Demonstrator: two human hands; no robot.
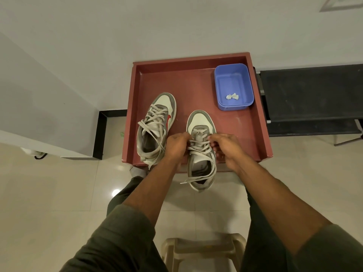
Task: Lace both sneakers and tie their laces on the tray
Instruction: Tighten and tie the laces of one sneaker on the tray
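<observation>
- Both sneakers sit on the red tray [255, 134]: the left sneaker [157, 126] lies wholly inside it near the left wall, while the right sneaker [201, 150] hangs its heel over the near edge.
- My left hand [176, 146] and my right hand [225, 146] work the right sneaker's lace [198, 149] at the upper eyelets, each grip closed narrow, fingers curled in on the lace from either side.
- The left sneaker's lace [155, 122] looks threaded but loose, ends trailing past the heel; I judge it not yet tied.
- Risk: with its heel unsupported, a hard pull toward me could tip the right sneaker off the tray onto the floor.
- Risk: the free lace ends dangle below the heel, and uneven tugging could leave one end too short for a bow.
- A blue tub [249, 89] holding a crumpled white scrap [232, 96] stands in the far right corner, well apart from my work.
- Hard to make out: my fingertips hide the eyelets they touch, so I cannot tell which holes are filled.
- What carries the tray is hidden beneath it.
</observation>
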